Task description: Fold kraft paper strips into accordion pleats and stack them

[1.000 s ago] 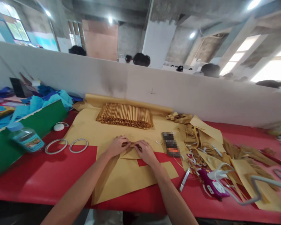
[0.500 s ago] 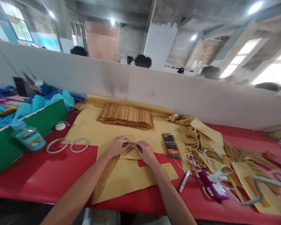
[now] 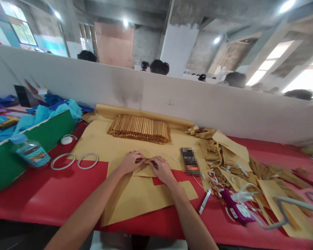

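Note:
Both my hands work close together on a small piece of brown paper (image 3: 145, 171) with a folded upper edge. My left hand (image 3: 132, 161) pinches the fold from the left. From the right, my right hand (image 3: 159, 166) grips the same fold with its fingers curled over it. Part of the fold is hidden under my fingers. Beneath lies a larger brown paper sheet (image 3: 135, 203) on the red tabletop. Just beyond my hands sits a stack of pleated brown paper (image 3: 139, 128), resting on more brown paper.
A phone (image 3: 190, 161) lies right of my hands, near a silver box cutter (image 3: 205, 201). Paper scraps (image 3: 216, 152) and a purple packet (image 3: 237, 208) crowd the right side. Two white rings (image 3: 88, 161), a plastic bottle (image 3: 31, 152) and a green divider (image 3: 52, 139) stand left.
My hands keep the same place on the folded paper, with barely any visible movement. The camera view has shifted very slightly.

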A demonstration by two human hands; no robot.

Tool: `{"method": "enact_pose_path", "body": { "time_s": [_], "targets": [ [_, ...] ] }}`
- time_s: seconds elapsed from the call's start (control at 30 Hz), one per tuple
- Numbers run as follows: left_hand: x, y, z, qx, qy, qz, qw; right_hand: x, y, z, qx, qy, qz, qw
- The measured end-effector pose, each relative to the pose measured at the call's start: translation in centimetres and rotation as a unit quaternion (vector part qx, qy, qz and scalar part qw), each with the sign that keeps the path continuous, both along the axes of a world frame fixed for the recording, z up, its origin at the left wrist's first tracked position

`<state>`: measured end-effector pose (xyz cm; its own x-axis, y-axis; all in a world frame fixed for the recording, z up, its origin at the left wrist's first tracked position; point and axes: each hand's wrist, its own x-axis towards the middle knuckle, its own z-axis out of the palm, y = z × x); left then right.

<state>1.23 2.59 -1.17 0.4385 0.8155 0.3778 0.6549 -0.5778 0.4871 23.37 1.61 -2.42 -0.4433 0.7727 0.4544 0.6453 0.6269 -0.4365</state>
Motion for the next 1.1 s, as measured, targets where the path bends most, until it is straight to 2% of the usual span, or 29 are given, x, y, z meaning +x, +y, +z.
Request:
{"method": "enact_pose_path", "body": {
  "time_s": [0.37,0.63,0.9,1.1],
  "targets": [
    [-0.6,-0.1,-0.4,0.007,0.013,-0.029,0.999,0.1,0.0,-0.2,0.009,-0.004,0.009,1.0],
    [-0.2,-1.2,0.4,0.038,0.065,-0.017,0.997,0.0,-0.3,0.4,0.017,-0.035,0.005,0.999],
    [0.2,-1.5,0.9,0.04,0.112,-0.046,0.992,-0.1,-1.0,1.8,0.051,-0.157,-0.01,0.986],
    [0.8,-2.1,1.6,0.041,0.158,-0.024,0.986,-0.2,-1.6,2.5,0.053,-0.199,0.008,0.979]
  ]
}}
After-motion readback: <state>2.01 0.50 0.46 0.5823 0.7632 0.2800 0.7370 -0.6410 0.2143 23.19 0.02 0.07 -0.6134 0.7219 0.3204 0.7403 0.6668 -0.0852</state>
